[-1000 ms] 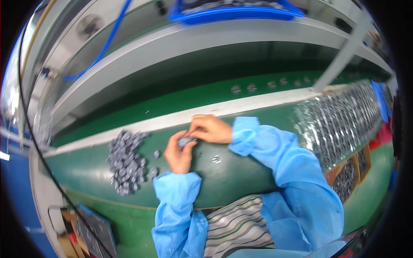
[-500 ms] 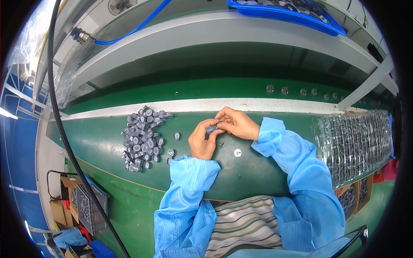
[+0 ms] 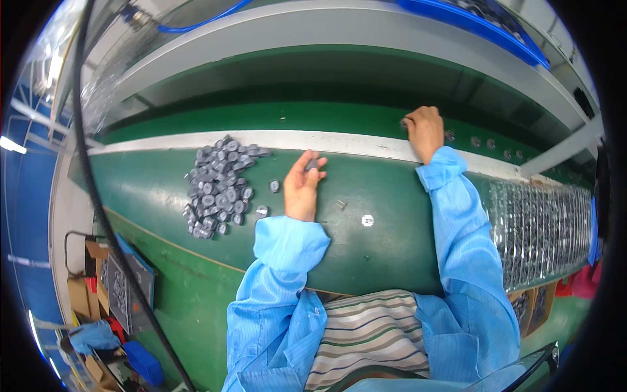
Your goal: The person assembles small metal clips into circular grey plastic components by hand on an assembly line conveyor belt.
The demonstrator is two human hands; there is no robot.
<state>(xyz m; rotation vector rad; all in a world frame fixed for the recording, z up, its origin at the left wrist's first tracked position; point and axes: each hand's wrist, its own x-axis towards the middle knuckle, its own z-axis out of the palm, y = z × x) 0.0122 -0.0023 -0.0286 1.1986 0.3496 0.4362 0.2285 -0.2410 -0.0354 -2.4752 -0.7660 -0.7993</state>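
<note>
My left hand [image 3: 302,189] holds a small round grey plastic part [image 3: 311,165] between thumb and fingers, above the green worktop. Farther off to the right, my right hand [image 3: 426,134] reaches over the white rail. Its fingertips pinch a small dark part [image 3: 405,123], too small to name, at the left end of a row of small round parts [image 3: 475,141]. To the left of my left hand lies a heap of round grey parts [image 3: 219,186], with a single grey part [image 3: 273,186] apart from it. Tiny pins [image 3: 341,204] and a white disc [image 3: 368,221] lie in front of me.
Clear plastic trays [image 3: 542,228] filled with parts are stacked on the right. A shelf [image 3: 313,32] with a blue tray [image 3: 483,25] spans the far side above the worktop. A black cable [image 3: 104,215] hangs at the left. Boxes stand below on both sides.
My hands have separated. The right one has moved away and right, across the rail to the row of small parts; the left stays near its place, still holding the grey part. The view has shifted slightly.
</note>
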